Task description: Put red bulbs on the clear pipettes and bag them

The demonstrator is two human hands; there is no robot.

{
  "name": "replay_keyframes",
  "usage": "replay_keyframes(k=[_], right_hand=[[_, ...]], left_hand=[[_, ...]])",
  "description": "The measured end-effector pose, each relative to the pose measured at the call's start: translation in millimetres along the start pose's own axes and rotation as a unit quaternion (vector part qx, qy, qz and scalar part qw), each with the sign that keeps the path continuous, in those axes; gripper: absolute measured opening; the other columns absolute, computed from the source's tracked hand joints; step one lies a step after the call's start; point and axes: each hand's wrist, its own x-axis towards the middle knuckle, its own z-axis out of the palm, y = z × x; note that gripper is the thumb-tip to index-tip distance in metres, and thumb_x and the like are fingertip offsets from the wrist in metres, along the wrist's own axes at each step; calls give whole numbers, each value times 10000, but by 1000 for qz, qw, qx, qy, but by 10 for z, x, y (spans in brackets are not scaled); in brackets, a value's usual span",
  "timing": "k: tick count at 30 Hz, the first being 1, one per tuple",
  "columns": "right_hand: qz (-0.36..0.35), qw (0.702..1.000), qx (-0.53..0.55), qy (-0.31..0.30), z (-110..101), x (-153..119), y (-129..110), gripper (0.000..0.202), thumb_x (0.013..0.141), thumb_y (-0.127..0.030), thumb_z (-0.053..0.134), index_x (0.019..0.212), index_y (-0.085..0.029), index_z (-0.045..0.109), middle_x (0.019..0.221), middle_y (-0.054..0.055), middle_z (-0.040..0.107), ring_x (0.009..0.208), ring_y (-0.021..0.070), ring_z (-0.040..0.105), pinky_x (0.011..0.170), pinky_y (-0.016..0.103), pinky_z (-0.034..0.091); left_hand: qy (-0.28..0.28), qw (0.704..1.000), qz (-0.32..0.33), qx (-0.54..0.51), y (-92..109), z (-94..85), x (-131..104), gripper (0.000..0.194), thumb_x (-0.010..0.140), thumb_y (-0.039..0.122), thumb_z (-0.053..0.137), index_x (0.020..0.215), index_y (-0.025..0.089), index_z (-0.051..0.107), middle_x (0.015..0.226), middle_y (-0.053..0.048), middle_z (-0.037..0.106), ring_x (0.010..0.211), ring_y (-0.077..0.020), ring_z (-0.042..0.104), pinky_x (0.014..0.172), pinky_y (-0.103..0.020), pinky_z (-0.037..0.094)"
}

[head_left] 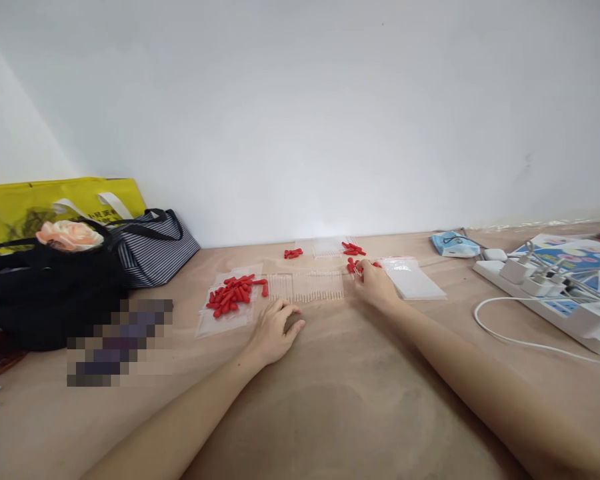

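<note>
My left hand [275,333] rests on the table, thumb and fingers apart, with nothing in it. Just beyond its fingertips lies a row of thin, clear sticks [317,285] side by side. To its left, a heap of small red pieces [233,293], long with thicker ends, sits on clear plastic bags [223,325]. My right hand [376,285] reaches to another small group of red pieces [351,265], its fingers bent together among them. What the fingertips grip is partly hidden. A stack of white, glossy bags [413,279] lies right of this hand.
Near the wall are two more red clusters [293,253] and further clear sticks [327,248]. At left stand a black bag [45,300], a striped bag [153,247] and a yellow bag [115,193]. A power strip [555,307] with a white cable [520,342] lies right, near a blue packet [455,245].
</note>
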Motion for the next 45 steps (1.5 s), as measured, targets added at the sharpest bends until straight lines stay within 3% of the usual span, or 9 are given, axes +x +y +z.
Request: replay_keyframes(k=[5,15,18,22,26,35,41,45], right_hand=[[86,994,-42,-51,12,98,-84,254,756,-199,406,987,-150,497,933,116,598,872,258,559,662,316,386],[69,995,-68,-33,32,60,-79,256,773,-251,405,981,-157,521,938,119,603,905,267,556,707,358,401],[40,996,-67,-34,43,37,-184,241,785,-264,403,936,-157,558,941,125,609,922,247,557,754,348,388],[62,994,-56,-65,75,56,-307,291,779,-316,422,940,-135,582,949,159,612,911,250,570,742,339,400],[86,991,-51,-86,115,130,-346,307,759,-333,461,935,-122,599,922,170,621,882,246,583,710,318,418],[101,987,-24,-122,140,240,-297,271,705,-298,493,897,-143,605,894,127,627,825,232,595,681,317,425],[106,987,-10,-121,139,232,-261,259,699,-277,492,891,-140,599,889,123,626,811,229,596,692,323,419],[104,988,-3,-112,149,212,-268,247,701,-286,500,863,-133,606,853,123,632,807,221,594,683,302,416]], left_hand=[[-5,1000,5,-7,-20,1,-2,121,771,223,496,849,176,577,859,-49,540,829,-192,522,754,-355,416],[-15,1000,5,10,-21,16,1,129,778,232,489,856,174,573,878,-51,553,829,-188,522,744,-336,407],[41,994,-7,99,-105,-6,29,125,778,266,493,823,188,580,849,-49,570,827,-214,511,744,-371,375],[142,955,-53,257,-332,-104,118,178,809,278,442,842,205,601,880,-71,599,869,-269,478,747,-420,308],[129,940,-70,309,-524,-149,186,214,821,267,416,923,237,602,897,-69,616,855,-268,480,711,-398,296],[109,938,-79,320,-550,-98,178,196,819,253,403,832,214,595,839,-69,644,826,-260,501,701,-396,286],[126,928,-118,330,-540,-111,177,115,774,225,433,786,198,544,752,-72,630,775,-265,515,694,-398,291],[160,926,-144,311,-515,-118,183,141,757,219,440,870,176,513,784,-83,623,777,-273,520,711,-408,310]])
